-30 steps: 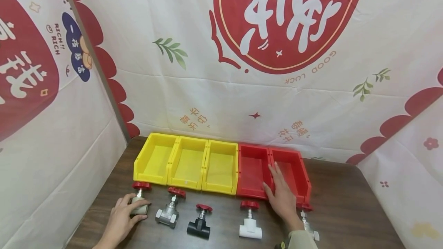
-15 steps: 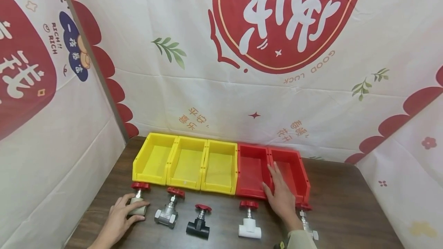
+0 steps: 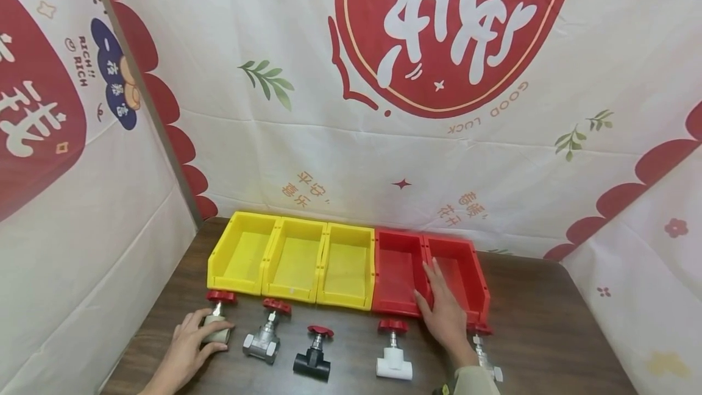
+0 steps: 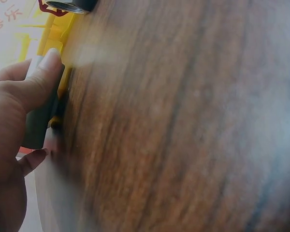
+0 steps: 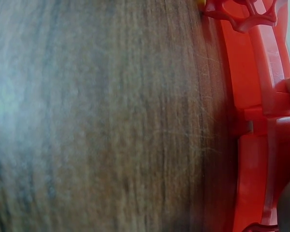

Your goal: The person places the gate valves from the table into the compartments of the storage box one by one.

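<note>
My left hand (image 3: 186, 346) grips the beige tee-shaped body of a valve (image 3: 219, 329) with a red handwheel, at the table's left. In the left wrist view the thumb lies along this body (image 4: 38, 121), which looks grey-green there. With fingers extended, my right hand (image 3: 446, 319) rests at the divider between two red bins (image 3: 399, 264). Between the hands stand a metal valve (image 3: 263, 341), a black valve (image 3: 312, 361) and a white valve (image 3: 393, 363), all with red handwheels. Another metal valve (image 3: 478, 346) is partly hidden behind my right wrist.
Three yellow bins (image 3: 247, 249) stand in a row left of the red ones, along the back of the brown wooden table (image 3: 537, 322). White printed cloth (image 3: 351, 157) hangs close behind the bins, and more covers the left and right sides.
Everything in the head view drifts slightly left as the camera shifts. Both hands keep their places on the valve and the red bins.
</note>
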A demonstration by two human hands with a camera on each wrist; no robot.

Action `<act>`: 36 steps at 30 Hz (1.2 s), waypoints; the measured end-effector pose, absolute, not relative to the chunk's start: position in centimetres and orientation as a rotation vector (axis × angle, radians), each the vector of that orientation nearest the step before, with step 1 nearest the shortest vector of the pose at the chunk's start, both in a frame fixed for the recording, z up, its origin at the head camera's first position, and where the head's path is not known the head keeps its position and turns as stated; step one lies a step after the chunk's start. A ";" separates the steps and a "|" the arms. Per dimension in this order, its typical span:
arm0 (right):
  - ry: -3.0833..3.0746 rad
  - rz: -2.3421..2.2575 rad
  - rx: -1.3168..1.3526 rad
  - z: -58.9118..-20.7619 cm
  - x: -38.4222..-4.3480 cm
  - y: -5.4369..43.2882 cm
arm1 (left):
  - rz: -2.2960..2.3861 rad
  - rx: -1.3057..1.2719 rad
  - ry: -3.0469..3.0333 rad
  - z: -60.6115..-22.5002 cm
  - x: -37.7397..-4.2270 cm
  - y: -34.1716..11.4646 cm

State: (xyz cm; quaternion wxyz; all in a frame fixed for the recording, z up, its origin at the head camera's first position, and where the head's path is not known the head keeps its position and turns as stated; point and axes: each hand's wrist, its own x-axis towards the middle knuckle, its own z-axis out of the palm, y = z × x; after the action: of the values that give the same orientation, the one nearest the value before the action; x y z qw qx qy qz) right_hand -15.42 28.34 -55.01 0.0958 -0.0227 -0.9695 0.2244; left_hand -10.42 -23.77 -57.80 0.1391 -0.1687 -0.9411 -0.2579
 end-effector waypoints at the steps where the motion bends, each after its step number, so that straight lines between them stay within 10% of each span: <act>1: -2.870 0.670 -0.065 -55.0 -15.4 28.3 | -0.738 -0.494 -2.716 -57.8 -10.4 -23.8; 36: -2.872 0.670 -0.063 -55.1 -15.5 28.5 | -0.623 -0.650 -2.564 -55.7 -10.8 -23.7</act>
State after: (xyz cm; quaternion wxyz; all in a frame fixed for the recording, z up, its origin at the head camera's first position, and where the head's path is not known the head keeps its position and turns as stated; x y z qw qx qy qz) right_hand -15.51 28.46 -55.11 0.0957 -0.0212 -0.9692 0.2259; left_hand -10.83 -23.70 -55.66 0.2107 -0.2338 -0.9223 -0.2242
